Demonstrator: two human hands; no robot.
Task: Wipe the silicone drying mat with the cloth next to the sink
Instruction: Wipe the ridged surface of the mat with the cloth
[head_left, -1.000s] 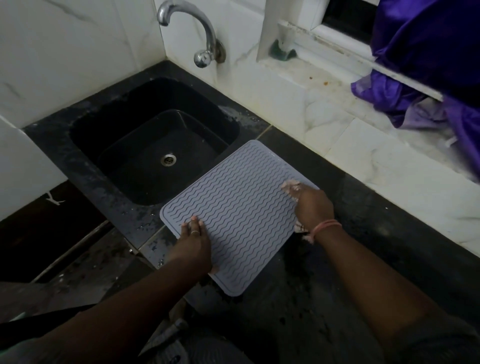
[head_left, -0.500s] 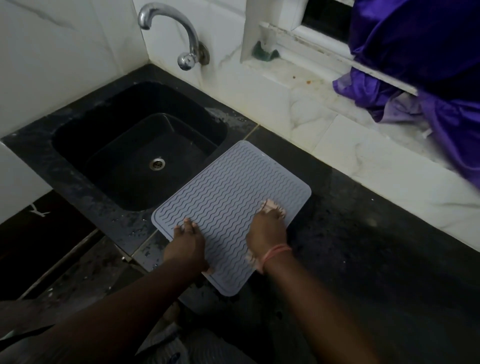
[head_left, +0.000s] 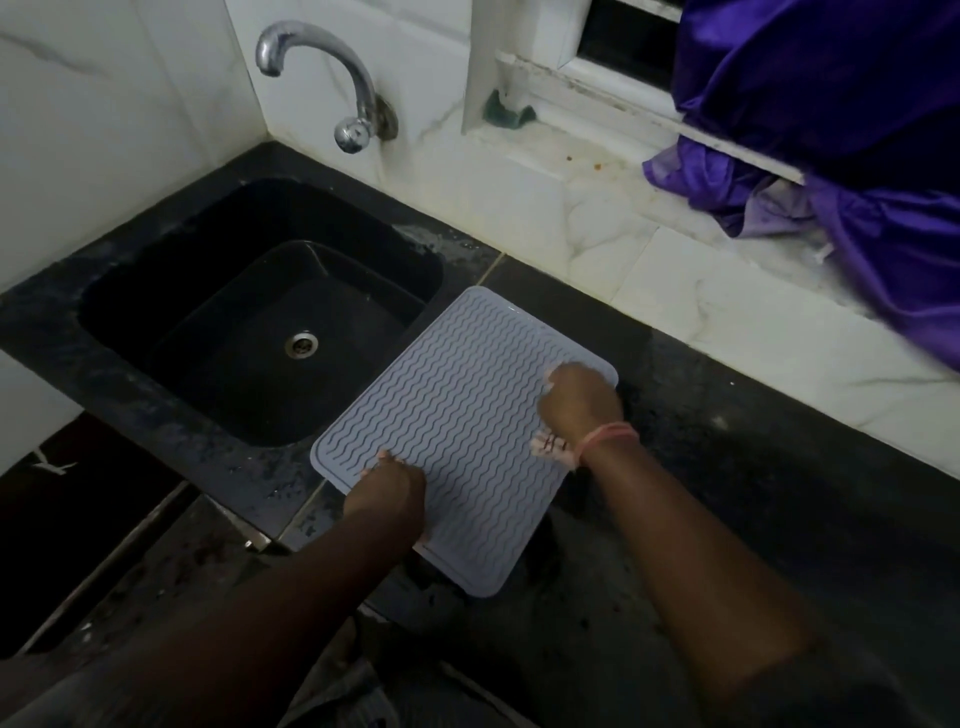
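Observation:
A pale grey silicone drying mat (head_left: 457, 410) with wavy ridges lies on the dark counter, just right of the black sink (head_left: 260, 317). My left hand (head_left: 387, 493) presses down on the mat's near left edge, fingers flat. My right hand (head_left: 579, 402) grips a light pinkish cloth (head_left: 553, 447) against the mat near its right edge. Most of the cloth is hidden under the hand; a bit shows by the wrist and at the fingertips.
A chrome tap (head_left: 332, 78) juts from the white tiled wall above the sink. Purple fabric (head_left: 831, 114) hangs over the window ledge at the upper right. A small green item (head_left: 506, 114) sits on the ledge. Dark wet counter (head_left: 753, 493) spreads right of the mat.
My right hand with the cloth swept from the mat's right edge toward its middle, then back out to the right edge. My left hand stayed on the near left edge.

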